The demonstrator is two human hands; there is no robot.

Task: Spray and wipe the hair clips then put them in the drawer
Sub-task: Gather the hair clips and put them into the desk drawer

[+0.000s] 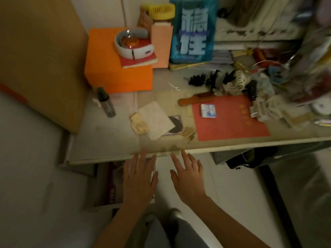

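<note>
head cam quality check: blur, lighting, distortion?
Head view: dim, warm light; motion blur smears the right-edge clutter; the hair clips are soft but recognisable; the spray bottle is slightly blurred; the desk edge bows from the wide-angle lens; both the left hand and right hand are fairly clear.

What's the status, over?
Both hands, left and right, open, empty. Clips untouched on desk. Spray bottle upright. Drawer open below. Nothing blocking.

Desk top (111, 138) matt, pale, stained; spray bottle (106, 102) translucent dark plastic. Hair clips (211, 80) glossy black and cream plastic, hairbrush (196, 98) smooth brown wood, cloth (156, 119) thin and creased. Red mat (231, 120) and orange folder (109, 74) matt paper; cardboard panel (39, 56) plain brown, bag (193, 31) glossy blue plastic.
</note>
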